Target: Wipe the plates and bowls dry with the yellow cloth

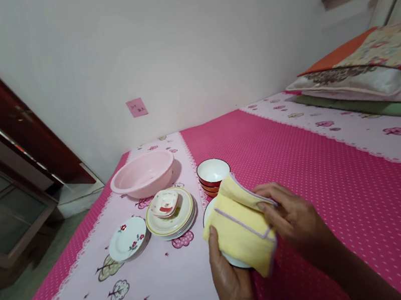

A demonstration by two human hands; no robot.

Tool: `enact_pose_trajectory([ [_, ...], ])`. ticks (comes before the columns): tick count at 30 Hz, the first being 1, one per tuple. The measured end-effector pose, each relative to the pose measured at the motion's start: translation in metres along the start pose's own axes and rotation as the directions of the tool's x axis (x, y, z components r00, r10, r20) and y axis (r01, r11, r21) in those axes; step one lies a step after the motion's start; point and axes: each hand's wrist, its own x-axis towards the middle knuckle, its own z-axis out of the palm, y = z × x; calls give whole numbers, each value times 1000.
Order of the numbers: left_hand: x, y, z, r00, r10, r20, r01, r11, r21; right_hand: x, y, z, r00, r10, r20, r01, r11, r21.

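Note:
In front of me a white bowl [209, 211] with a dark rim is mostly covered by a yellow cloth [241, 229] with purple edging. My left hand [231, 282] grips the bowl from below, its thumb pressing on the cloth at the near left side. Between its thumb and fingers my right hand [290, 214] pinches a folded upper edge of the cloth, over the bowl's right side. Just beyond the cloth stand several stacked bowls [213, 170], white inside and red-orange outside. The outside of the held bowl is hidden.
Left of the hands are a stack of plates [191, 216] bearing a small square-shaped dish [164, 203], flower-patterned plates [128, 238] and a pink basin [143, 174]. Folded bedding and pillows [367, 73] lie far right on the pink patterned sheet [246, 148], against the wall.

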Motion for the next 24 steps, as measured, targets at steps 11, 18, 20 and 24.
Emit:
enact_pose_trajectory([
  [11, 1, 2, -2, 999, -22, 38, 26, 994, -108, -38, -19, 27, 884, -147, 444, 171, 985, -13],
  [18, -5, 3, -6, 985, -142, 95, 159, 964, -213, -43, -40, 46, 931, -192, 310, 271, 933, -238],
  [20, -8, 4, -3, 978, -181, 107, 203, 944, -259, -44, -48, 47, 946, -206, 249, 279, 911, -305],
  [24, -9, 1, -1, 987, -137, 87, 153, 964, -216, -47, -44, 54, 968, -196, 156, 242, 891, -384],
])
